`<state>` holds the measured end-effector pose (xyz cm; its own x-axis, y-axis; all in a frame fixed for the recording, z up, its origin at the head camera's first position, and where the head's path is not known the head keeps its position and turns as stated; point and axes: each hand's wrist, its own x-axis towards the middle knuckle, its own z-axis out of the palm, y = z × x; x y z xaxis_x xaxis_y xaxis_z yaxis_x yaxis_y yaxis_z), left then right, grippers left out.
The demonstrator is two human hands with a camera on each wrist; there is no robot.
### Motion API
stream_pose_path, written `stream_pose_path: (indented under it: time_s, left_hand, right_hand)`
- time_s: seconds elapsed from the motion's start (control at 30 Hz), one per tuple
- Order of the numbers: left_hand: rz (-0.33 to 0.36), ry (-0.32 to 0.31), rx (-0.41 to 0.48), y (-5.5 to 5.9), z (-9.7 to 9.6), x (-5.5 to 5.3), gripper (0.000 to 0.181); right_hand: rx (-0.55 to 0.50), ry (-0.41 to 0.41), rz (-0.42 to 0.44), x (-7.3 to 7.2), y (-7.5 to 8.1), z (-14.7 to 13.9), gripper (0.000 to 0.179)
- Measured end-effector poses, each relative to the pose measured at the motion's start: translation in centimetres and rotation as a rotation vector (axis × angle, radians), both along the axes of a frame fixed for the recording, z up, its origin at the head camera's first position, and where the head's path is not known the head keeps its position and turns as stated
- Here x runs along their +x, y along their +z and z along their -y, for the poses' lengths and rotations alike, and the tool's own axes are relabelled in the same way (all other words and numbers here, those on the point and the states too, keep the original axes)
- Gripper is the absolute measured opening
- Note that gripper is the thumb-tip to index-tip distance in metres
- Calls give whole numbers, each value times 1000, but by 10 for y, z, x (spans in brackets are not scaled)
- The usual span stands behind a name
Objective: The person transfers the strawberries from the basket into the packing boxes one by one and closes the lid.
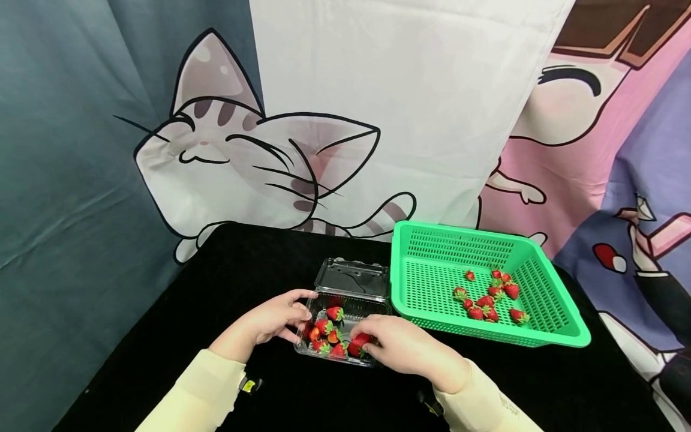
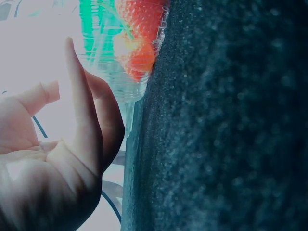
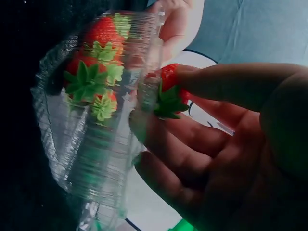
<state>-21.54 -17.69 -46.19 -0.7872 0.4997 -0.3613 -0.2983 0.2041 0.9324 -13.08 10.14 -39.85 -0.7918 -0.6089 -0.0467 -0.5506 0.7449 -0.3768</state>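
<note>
My left hand is at the left end of a clear plastic clamshell box, holding its side wall. In the left wrist view one finger of it points upward beside the box. My right hand pinches a red strawberry with green leaves between thumb and fingers, at the box's right end. The right wrist view shows that strawberry close to the clear rim. Several strawberries lie inside the box, mostly toward its left and front. The box's lid stands open at the back.
To the right of the box stands a green plastic basket with several strawberries in its right half. Both containers rest on a black cloth. A printed cartoon curtain hangs behind.
</note>
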Motion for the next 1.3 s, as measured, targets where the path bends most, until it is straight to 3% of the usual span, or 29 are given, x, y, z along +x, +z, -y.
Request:
stream_pose_path:
  time_s: [0.33, 1.3]
  left_hand:
    - [0, -6, 3, 2, -1, 1, 55]
    - [-20, -10, 7, 3, -1, 4, 54]
  right_hand:
    - [44, 42, 117, -5, -11, 3, 12]
    - [74, -28, -33, -3, -29, 10, 6]
